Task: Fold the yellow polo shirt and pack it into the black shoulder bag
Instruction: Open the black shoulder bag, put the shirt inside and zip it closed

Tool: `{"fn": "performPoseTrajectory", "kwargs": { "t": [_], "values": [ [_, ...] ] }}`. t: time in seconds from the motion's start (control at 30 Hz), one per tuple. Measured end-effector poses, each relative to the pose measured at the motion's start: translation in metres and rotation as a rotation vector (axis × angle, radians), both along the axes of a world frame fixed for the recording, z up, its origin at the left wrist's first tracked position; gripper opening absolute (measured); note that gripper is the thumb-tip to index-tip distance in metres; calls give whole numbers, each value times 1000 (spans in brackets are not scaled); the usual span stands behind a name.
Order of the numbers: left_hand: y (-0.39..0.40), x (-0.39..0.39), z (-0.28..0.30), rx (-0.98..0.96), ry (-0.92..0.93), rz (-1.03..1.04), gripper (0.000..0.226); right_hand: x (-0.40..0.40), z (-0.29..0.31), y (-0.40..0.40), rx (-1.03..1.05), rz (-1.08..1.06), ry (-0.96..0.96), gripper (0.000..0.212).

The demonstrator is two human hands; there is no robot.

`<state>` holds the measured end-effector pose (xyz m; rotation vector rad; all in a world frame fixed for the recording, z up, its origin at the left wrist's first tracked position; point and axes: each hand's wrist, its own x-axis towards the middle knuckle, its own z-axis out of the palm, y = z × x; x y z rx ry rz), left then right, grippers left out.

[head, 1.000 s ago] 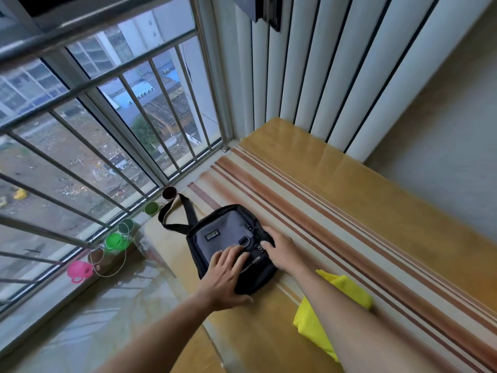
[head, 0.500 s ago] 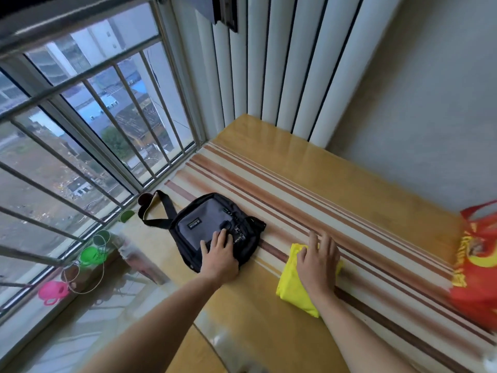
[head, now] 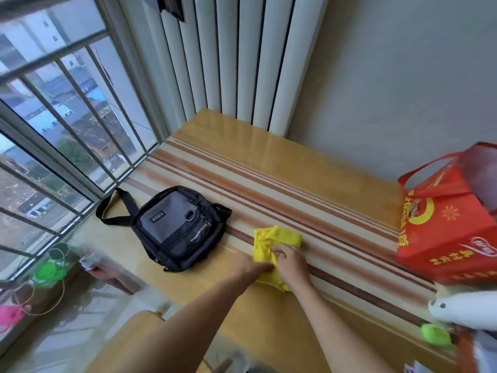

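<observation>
I'm seeing my right hand [head: 289, 261] curling its fingers [head: 279, 251] into the yellow polo shirt [head: 274, 240], pinching bunched cloth. My left hand [head: 252, 266] is touching the shirt's near-left edge; its fingers are blurred, so I cannot tell their state. The shirt is lying as a small wad under both hands, long axis running away from me. The black shoulder bag [head: 177, 224] is sitting flat to the left of the fingers, left hand nearer; pocket state is unclear.
</observation>
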<state>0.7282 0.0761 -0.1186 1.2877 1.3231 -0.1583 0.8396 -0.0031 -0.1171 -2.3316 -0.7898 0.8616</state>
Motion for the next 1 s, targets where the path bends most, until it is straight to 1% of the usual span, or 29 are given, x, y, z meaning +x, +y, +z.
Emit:
{"fn": "performPoseTrajectory", "kwargs": {
  "t": [0.07, 0.1, 0.13, 0.17, 0.23, 0.27, 0.33, 0.37, 0.4, 0.43, 0.5, 0.57, 0.6, 0.63, 0.7, 0.73, 0.77, 0.83, 0.87, 0.9, 0.97, 1.0],
  "values": [
    [-1, 2, 1, -65, -49, -2, 44, 1, 9, -5, 20, -14, 81, 28],
    [-3, 2, 4, -62, -86, 8, 44, 1, 11, -6, 33, -37, 130, 26],
    [-7, 3, 8, -23, -118, 9, 47, 0, 14, -7, 43, -78, 197, 27],
    [-10, 3, 13, 60, -134, -15, 53, 0, 16, -7, 64, -134, 280, 36],
    [-14, 1, 21, 343, -115, -182, 65, 1, 19, -2, 178, -310, 475, 66],
    [-14, -1, 22, 534, -90, -293, 66, 3, 20, 0, 239, -407, 568, 75],
    [-7, -8, 26, 942, -52, -525, 61, 8, 23, 4, 314, -546, 726, 74],
    [0, -13, 28, 1110, -53, -631, 58, 10, 22, 4, 325, -571, 783, 75],
    [6, -20, 28, 1233, -53, -741, 57, 9, 21, 6, 302, -582, 799, 77],
    [12, -29, 24, 1325, -42, -837, 54, 8, 17, 6, 257, -590, 778, 76],
    [24, -51, 10, 1408, -26, -981, 48, 0, 6, 8, 97, -575, 616, 69],
    [29, -72, -5, 1426, -28, -1103, 48, -11, 1, 8, -141, -424, 296, 57],
    [28, -79, -12, 1424, -22, -1154, 48, -16, 1, 6, -190, -357, 110, 52],
    [26, -84, -17, 1424, -22, -1184, 48, -21, 0, 6, -137, -293, -46, 47],
    [24, -89, -22, 1423, -40, -1194, 46, -28, 1, 8, 84, -152, -242, 40],
    [25, -90, -21, 1426, -49, -1195, 46, -29, -1, 11, 127, -75, -285, 42],
    [26, -90, -20, 1444, -55, -1198, 46, -28, -1, 16, 144, -8, -284, 48],
    [33, -91, -17, 1482, -68, -1213, 45, -25, 2, 27, 59, 89, -187, 56],
    [38, -92, -15, 1483, -70, -1218, 44, -22, 4, 31, -42, 139, -132, 58],
    [42, -93, -14, 1471, -70, -1218, 44, -19, 4, 35, -157, 209, -129, 63],
    [52, -99, -15, 1394, -56, -1203, 47, -16, 5, 43, -363, 360, -177, 78],
    [55, -103, -15, 1342, -44, -1199, 52, -15, 7, 47, -427, 402, -179, 85]
  ]
}}
